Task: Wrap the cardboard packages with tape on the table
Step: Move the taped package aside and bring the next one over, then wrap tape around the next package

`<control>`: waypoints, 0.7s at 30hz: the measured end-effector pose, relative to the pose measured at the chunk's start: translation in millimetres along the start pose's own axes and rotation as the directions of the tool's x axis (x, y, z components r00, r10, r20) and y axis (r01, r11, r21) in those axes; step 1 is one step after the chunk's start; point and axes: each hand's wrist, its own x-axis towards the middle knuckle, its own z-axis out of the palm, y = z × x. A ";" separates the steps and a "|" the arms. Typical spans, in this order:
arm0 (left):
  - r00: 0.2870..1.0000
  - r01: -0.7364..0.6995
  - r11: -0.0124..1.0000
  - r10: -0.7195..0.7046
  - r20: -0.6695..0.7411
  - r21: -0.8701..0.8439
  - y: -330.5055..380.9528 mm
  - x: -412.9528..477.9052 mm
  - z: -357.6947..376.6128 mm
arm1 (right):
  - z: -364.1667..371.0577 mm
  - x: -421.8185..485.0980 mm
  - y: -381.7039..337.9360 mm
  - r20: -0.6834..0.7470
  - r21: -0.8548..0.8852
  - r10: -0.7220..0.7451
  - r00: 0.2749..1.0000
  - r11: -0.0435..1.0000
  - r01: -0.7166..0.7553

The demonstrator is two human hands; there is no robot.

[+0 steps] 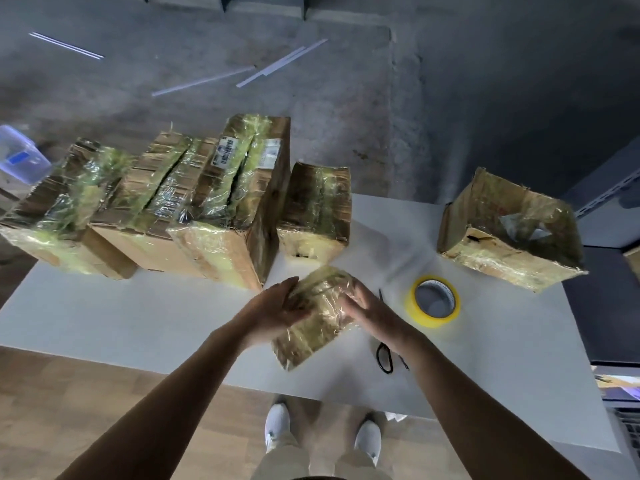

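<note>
Your left hand (277, 308) presses flat against small package (317, 332); your right hand (369, 306) curls round its other side. Tape roll (434, 318), scissors (385, 356) just right, on counter (138, 313).

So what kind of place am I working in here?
Probably a makeshift packing station in a workshop or storeroom: a white table with bare concrete beyond, a row of tape-wrapped cardboard packages along its far edge, and a yellow tape roll lying ready.
</note>
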 end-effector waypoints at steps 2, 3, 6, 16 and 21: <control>0.992 -0.037 0.973 0.064 0.112 -0.230 10.7 -1.9 -14.6 | -7.2 -11.2 2.9 -0.036 0.019 -0.072 0.997 0.997 0.073; 0.986 -0.063 0.964 0.100 0.133 -0.260 18.4 -1.5 -20.2 | -9.5 -12.9 2.8 -0.084 0.010 -0.074 0.994 0.997 0.075; 0.974 -0.195 0.975 0.180 -0.141 -0.105 44.0 5.6 -24.0 | -16.7 -12.6 -4.2 -0.325 0.061 -0.043 0.945 0.996 0.066; 0.930 -0.071 0.966 -0.027 -0.367 -0.250 117.4 19.6 32.0 | -76.8 -18.8 -16.9 -0.680 0.078 0.054 0.731 0.997 -0.002; 0.902 -0.086 0.947 -0.057 -0.427 -0.309 164.6 55.9 40.7 | -127.8 -28.7 -19.6 -0.804 -0.056 0.047 0.593 0.987 -0.153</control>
